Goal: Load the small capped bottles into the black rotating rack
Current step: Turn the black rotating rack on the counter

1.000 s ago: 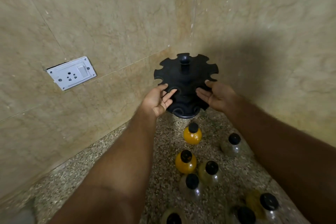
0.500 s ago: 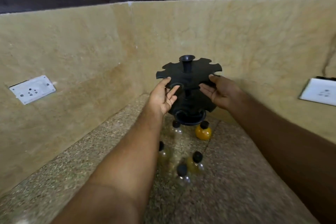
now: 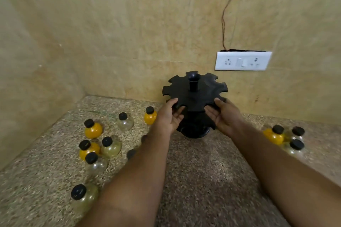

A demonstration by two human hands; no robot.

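The black rotating rack (image 3: 194, 96), a notched disc on a central post over a round base, stands on the speckled counter (image 3: 203, 171) close to the back wall. My left hand (image 3: 168, 118) grips the disc's left edge, thumb on top and fingers underneath. My right hand (image 3: 225, 116) grips the right edge the same way. All the rack's slots are empty. Several small black-capped bottles stand to the left, among them an orange bottle (image 3: 93, 130) and a clear bottle (image 3: 125, 122). At the right are an orange bottle (image 3: 274, 135) and two clear bottles (image 3: 296, 148).
A white socket plate (image 3: 242, 61) is on the back wall just right of the rack, with a thin wire (image 3: 224, 24) running up from it. The side wall meets the counter at the left. My left forearm covers part of two bottles (image 3: 131, 154).
Both hands have carried the rack out of the wall corner and rightward along the back wall, down to the counter. The view has swung right, so most bottles now lie left of the rack.
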